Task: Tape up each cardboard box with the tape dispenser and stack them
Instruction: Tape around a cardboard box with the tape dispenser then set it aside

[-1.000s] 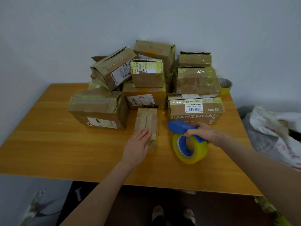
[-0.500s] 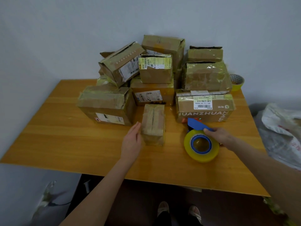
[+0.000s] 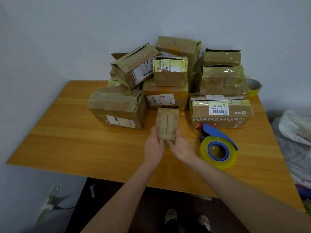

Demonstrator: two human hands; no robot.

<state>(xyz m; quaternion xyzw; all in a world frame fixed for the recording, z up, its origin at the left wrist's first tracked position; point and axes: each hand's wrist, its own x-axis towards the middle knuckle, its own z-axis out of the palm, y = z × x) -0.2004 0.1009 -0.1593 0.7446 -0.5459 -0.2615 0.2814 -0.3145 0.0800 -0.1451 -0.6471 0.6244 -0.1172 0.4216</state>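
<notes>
**Both hands on the small box, dispenser set aside**

A small cardboard box lies on the wooden worktop, its long side pointing away from the person and a seam running down its top. The left grip is spread, its straight fingers laid flat against the box's left side. The right grip cups the near right corner, thumb up the right side and fingers across the near end.

The blue tape dispenser with its yellowish roll rests on the worktop just right of the right grip, touched by neither hand, in front of a box printed HUANZHUAN. Behind the small box a pile of taped boxes stands against the wall. A spare tape roll sits at the back right corner.
</notes>
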